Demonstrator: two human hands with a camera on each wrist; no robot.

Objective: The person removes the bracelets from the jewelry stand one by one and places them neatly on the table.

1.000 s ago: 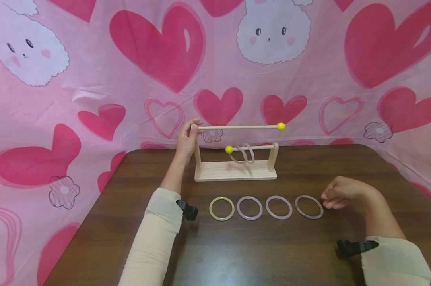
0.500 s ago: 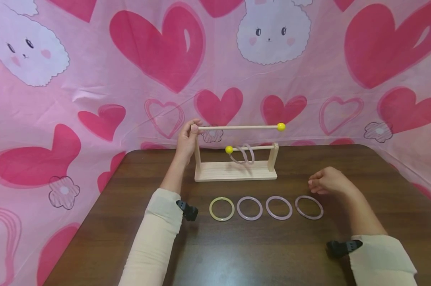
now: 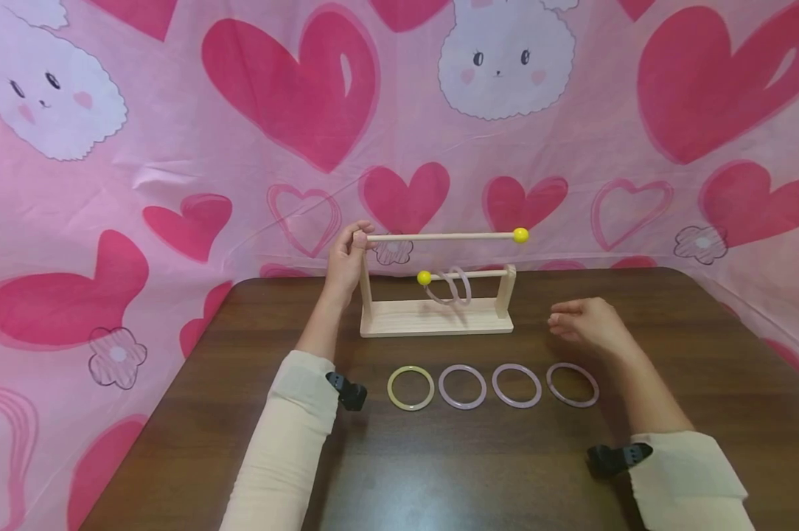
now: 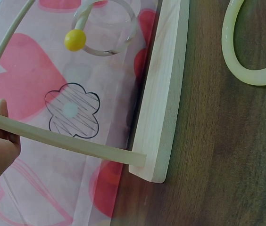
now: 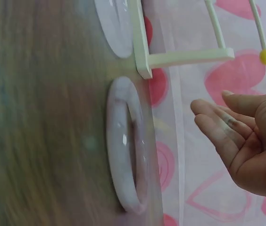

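A light wooden stand [image 3: 437, 318] has two rods tipped with yellow balls. My left hand [image 3: 348, 265] grips the top of its taller left post, thumb on the near side. Two pale bangles [image 3: 464, 286] hang on the lower rod. In front of the stand lie a yellow-green bangle [image 3: 410, 407] and three lilac ones in a row: one beside it [image 3: 462, 405], a middle one [image 3: 517, 404] and the rightmost bangle [image 3: 573, 403]. My right hand [image 3: 592, 324] hovers behind the rightmost bangle, holding nothing; the right wrist view shows its fingers loosely extended.
All of it stands on a dark wooden table [image 3: 439, 472]. A pink cloth [image 3: 399, 140] printed with hearts and rabbits hangs behind. The upper rod's yellow ball [image 3: 520, 235] sticks out freely to the right.
My right hand has left its place beside the rightmost bangle, moving up and leftward toward the stand, and its fingers have loosened. The left hand, stand and bangles stay put.
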